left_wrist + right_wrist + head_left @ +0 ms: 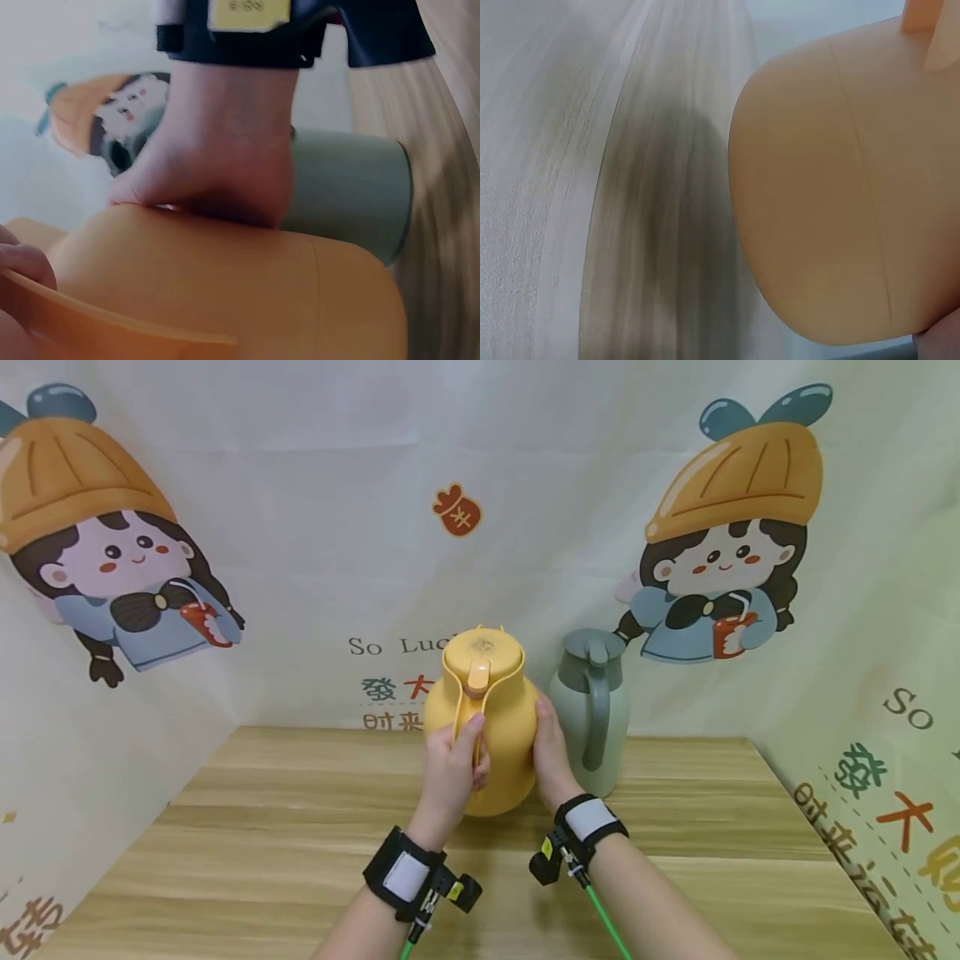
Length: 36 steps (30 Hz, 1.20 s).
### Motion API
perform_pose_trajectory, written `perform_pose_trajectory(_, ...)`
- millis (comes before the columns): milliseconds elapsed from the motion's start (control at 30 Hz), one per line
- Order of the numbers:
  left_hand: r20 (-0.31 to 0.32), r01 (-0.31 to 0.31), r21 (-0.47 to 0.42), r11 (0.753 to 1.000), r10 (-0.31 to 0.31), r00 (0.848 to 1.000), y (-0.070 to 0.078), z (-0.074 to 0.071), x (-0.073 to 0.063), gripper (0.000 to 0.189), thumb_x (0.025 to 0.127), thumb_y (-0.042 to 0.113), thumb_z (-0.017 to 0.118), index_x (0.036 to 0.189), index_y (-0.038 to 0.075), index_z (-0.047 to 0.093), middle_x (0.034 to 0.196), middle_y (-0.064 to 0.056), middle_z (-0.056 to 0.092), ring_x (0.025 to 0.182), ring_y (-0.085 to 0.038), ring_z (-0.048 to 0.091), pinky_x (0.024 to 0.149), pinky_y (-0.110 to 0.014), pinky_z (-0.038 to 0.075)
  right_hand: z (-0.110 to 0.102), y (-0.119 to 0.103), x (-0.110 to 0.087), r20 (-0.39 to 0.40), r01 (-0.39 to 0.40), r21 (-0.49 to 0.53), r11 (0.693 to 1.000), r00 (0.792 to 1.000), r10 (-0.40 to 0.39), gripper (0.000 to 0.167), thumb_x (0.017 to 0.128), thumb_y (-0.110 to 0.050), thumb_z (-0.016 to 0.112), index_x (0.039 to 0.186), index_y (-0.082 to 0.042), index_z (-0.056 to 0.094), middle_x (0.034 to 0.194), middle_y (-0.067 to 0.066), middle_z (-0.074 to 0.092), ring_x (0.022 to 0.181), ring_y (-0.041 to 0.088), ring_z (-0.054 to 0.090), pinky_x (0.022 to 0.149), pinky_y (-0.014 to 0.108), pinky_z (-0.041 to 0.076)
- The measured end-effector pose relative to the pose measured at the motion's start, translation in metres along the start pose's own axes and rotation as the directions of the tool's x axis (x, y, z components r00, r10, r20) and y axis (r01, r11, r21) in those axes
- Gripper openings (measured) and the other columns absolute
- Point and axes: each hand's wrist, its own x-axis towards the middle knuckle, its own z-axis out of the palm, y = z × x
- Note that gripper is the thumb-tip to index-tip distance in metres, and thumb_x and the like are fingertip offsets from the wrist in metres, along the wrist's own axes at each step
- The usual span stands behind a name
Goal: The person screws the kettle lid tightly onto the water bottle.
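A yellow thermos jug (510,752) is held in front of me, its handle towards me and its lid uppermost. My left hand (450,768) grips the handle, with the thumb lying along it. Against the jug's right side rests my right hand (551,747), its palm side on the body; most of its fingers are hidden behind the jug. In the right wrist view the rounded base of the jug (802,202) appears raised above the tabletop, with a shadow beside it. Close behind the right hand stands a grey-green thermos jug (611,718), upright with its dark grey handle facing me.
The wooden tabletop (262,827) has a striped grain and meets a printed cloth backdrop (322,527) behind and at both sides. Each wrist wears a black strap with a small camera, and green cables (607,922) trail towards me.
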Motion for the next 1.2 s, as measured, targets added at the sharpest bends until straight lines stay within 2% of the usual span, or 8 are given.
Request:
perform_pose_trajectory(67, -0.01, 0.015, 0.002, 1.0, -0.015, 1.0, -0.007, -0.002, 0.004, 0.05, 0.099, 0.028, 0.049, 0.056, 0.004, 0.04, 0.041, 0.0, 0.036, 0.033, -0.011, 0.032, 0.033, -0.022, 0.026, 0.0, 0.004, 0.004, 0.0, -0.031, -0.017, 0.999, 1.0, 0.031, 0.054, 0.104, -0.047, 0.022, 0.147, -0.017, 0.034, 0.146, 0.003, 0.038, 0.131, 0.02, 0.034, 0.11, 0.04, 0.023)
perform_pose_trajectory(233, -0.039, 0.045, -0.005, 0.999, -0.045, 0.998, -0.022, -0.005, 0.014, 0.049, 0.099, 0.029, 0.048, 0.056, 0.006, 0.042, 0.041, 0.001, 0.036, 0.033, -0.012, 0.033, 0.033, -0.023, 0.027, 0.002, 0.007, 0.011, 0.008, -0.115, -0.064, 0.991, 0.993, 0.116, 0.059, 0.105, -0.045, 0.017, 0.152, -0.011, 0.022, 0.154, 0.006, 0.025, 0.14, 0.022, 0.021, 0.114, 0.042, 0.015)
perform_pose_trajectory(300, -0.051, 0.052, -0.006, 0.999, -0.052, 0.997, -0.027, -0.006, 0.018, 0.05, 0.099, 0.029, 0.049, 0.056, 0.006, 0.042, 0.041, 0.001, 0.036, 0.033, -0.012, 0.033, 0.033, -0.023, 0.027, 0.003, 0.007, 0.014, 0.012, -0.13, -0.074, 0.989, 0.991, 0.132, 0.06, 0.105, -0.044, 0.016, 0.153, -0.008, 0.017, 0.157, 0.008, 0.019, 0.142, 0.023, 0.015, 0.114, 0.043, 0.011)
perform_pose_trajectory(433, -0.073, 0.059, -0.017, 0.998, -0.06, 0.995, -0.033, -0.008, 0.027, 0.049, 0.098, 0.03, 0.05, 0.055, 0.007, 0.041, 0.041, 0.002, 0.035, 0.033, -0.011, 0.032, 0.033, -0.023, 0.026, 0.004, 0.007, 0.02, 0.023, -0.127, -0.081, 0.989, 0.991, 0.129, 0.058, 0.106, -0.041, 0.013, 0.152, -0.007, 0.015, 0.157, 0.009, 0.018, 0.142, 0.023, 0.014, 0.114, 0.042, 0.011)
perform_pose_trajectory(533, -0.094, 0.078, -0.033, 0.996, -0.081, 0.992, -0.035, -0.008, 0.031, 0.048, 0.097, 0.03, 0.052, 0.056, 0.007, 0.041, 0.041, 0.002, 0.035, 0.033, -0.01, 0.032, 0.033, -0.022, 0.026, 0.005, 0.008, 0.025, 0.03, -0.131, -0.085, 0.988, 0.991, 0.134, 0.056, 0.106, -0.038, 0.013, 0.152, -0.005, 0.016, 0.156, 0.011, 0.019, 0.142, 0.025, 0.015, 0.114, 0.042, 0.011)
perform_pose_trajectory(733, -0.129, 0.128, -0.055, 0.99, -0.134, 0.982, -0.043, -0.011, 0.038, 0.047, 0.097, 0.03, 0.053, 0.057, 0.008, 0.042, 0.041, 0.002, 0.035, 0.034, -0.01, 0.032, 0.033, -0.022, 0.027, 0.008, 0.009, 0.028, 0.022, -0.2, -0.096, 0.975, 0.979, 0.203, 0.058, 0.106, -0.04, 0.015, 0.152, -0.005, 0.012, 0.158, 0.012, 0.013, 0.143, 0.025, 0.01, 0.115, 0.042, 0.008)
perform_pose_trajectory(1033, -0.124, 0.167, -0.052, 0.985, -0.173, 0.977, -0.038, -0.011, 0.042, 0.045, 0.1, 0.018, 0.048, 0.056, 0.007, 0.042, 0.04, 0.002, 0.036, 0.033, -0.01, 0.034, 0.034, -0.022, 0.029, 0.01, 0.015, 0.032, 0.033, -0.236, -0.136, 0.962, 0.97, 0.243, 0.062, 0.105, -0.044, 0.019, 0.153, -0.005, 0.009, 0.157, 0.013, 0.014, 0.143, 0.027, 0.011, 0.115, 0.043, 0.009)
perform_pose_trajectory(1200, -0.116, 0.17, -0.033, 0.985, -0.172, 0.978, -0.043, -0.013, 0.046, 0.047, 0.101, 0.022, 0.048, 0.057, 0.007, 0.042, 0.04, 0.001, 0.036, 0.034, -0.011, 0.035, 0.034, -0.022, 0.03, 0.01, 0.013, 0.033, 0.027, -0.235, -0.17, 0.957, 0.97, 0.243, 0.061, 0.105, -0.043, 0.018, 0.152, -0.004, 0.01, 0.157, 0.014, 0.014, 0.143, 0.028, 0.011, 0.114, 0.043, 0.01)
